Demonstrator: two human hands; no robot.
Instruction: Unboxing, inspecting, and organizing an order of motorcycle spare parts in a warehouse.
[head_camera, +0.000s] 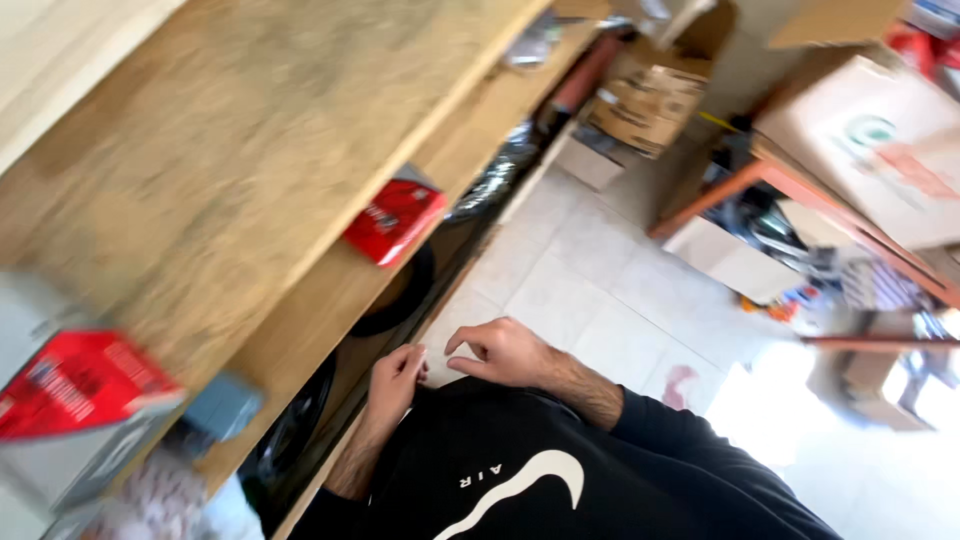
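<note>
Head view, landmark: we take the long pale wooden workbench top (230, 170) as our reference.
Left hand: our left hand (395, 380) sits just below the bench's near edge, fingers curled together toward the right hand; what it pinches, if anything, is too small and blurred for us to tell.
Right hand: our right hand (505, 352) lies just beside the left, away from the bench, thumb and forefinger bent in a pinch; we cannot tell whether anything is between them.
Garment: both hands meet at the hem of our black sweatshirt with a white curved mark (560, 470).
On the bench's lower shelf: a flat red box (395, 220).
At the bench's near end: a red and grey carton (70, 400).
Across the pale tiled floor (590, 270) from the bench: brown cardboard boxes (870, 140) on an orange metal rack (790, 190).
Progress: we judge nothing lifted from the bench yet; the hands work only against each other.
</note>
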